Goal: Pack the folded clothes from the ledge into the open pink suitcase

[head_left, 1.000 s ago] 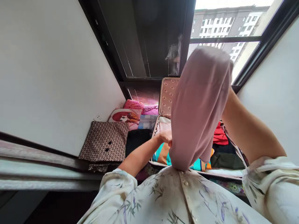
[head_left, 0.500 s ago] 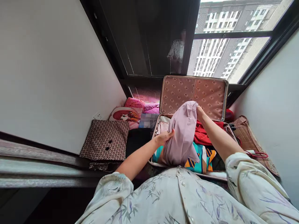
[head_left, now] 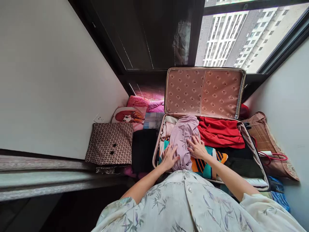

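A mauve garment [head_left: 184,132] lies bunched lengthwise in the left half of an open suitcase [head_left: 265,174]. My left hand [head_left: 169,157] rests on its near left side with the fingers spread. On its right side lies my right hand [head_left: 197,147], fingers also spread and pressing on the cloth. Beneath and to the right of it is a teal, orange and black patterned garment [head_left: 207,164]. A red garment [head_left: 220,132] fills the upper right of the case, with dark clothes [head_left: 245,166] below it. Pale pink clothing [head_left: 168,129] sits at the upper left.
The suitcase's patterned lid [head_left: 205,93] leans upright against the window. To the left are a brown patterned cushion [head_left: 111,141], a cartoon pillow [head_left: 130,117] and black cloth [head_left: 144,149]. On the right, a brown mat [head_left: 262,133] and red cord [head_left: 277,157] lie near the wall.
The mauve garment, held up between my hands before, now lies lowered in the suitcase. My right hand has come down toward me, and both hands now lie flat on the cloth.
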The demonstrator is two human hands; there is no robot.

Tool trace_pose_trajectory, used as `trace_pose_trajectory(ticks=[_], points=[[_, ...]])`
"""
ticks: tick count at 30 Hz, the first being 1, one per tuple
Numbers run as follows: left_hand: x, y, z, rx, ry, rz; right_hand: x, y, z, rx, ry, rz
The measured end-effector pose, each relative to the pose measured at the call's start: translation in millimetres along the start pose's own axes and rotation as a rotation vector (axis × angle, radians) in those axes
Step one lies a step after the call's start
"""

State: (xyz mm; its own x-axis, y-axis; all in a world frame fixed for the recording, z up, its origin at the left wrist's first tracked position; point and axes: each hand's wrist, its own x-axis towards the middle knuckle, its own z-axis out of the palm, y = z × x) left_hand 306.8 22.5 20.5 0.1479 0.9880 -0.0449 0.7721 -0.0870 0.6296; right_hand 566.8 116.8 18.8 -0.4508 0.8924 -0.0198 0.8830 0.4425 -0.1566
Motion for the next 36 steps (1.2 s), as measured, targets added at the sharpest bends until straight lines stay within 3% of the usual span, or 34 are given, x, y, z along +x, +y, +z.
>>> trace_pose_trajectory(ticks=[4,9,12,17,22,25,28,33,36], points=[[51.1,-4.0,-5.5,-0.131,0.210,-0.163,-1.0,-3.0,12.3,0.104,0.047,0.112],[130.5,0.7,-31.7,-0.160,0.142,-0.479,30.9,2.7,-7.1,0.148,0.096,0.273],[160.1,8.3,-38.9,-0.128,0.091,-0.533,46.9,2.4,-20.6,0.115,0.044,0.284],[178.2,18.2,-49.4,-0.115,0.119,-0.441,63.0,3.3,-41.6,0.019,-0.009,0.266],[183.4,2.5,-93.7,-0.174,0.365,-0.340,69.5,29.4,-66.6,0.114,0.211,0.307],[171.2,-12.3,-112.9,-0.145,0.361,-0.367,60.2,45.9,-74.5,0.085,0.173,0.400],[143.3,-11.2,-102.0,0.034,0.217,-0.323,44.6,41.9,-70.6,0.010,0.098,0.420],[104.0,24.6,-44.8,0.112,-0.006,-0.056,32.8,14.6,-41.1,-0.045,0.171,0.181],[98.7,35.9,-16.5,0.148,-0.167,0.044,32.4,17.2,-14.8,-0.042,0.079,0.152]])
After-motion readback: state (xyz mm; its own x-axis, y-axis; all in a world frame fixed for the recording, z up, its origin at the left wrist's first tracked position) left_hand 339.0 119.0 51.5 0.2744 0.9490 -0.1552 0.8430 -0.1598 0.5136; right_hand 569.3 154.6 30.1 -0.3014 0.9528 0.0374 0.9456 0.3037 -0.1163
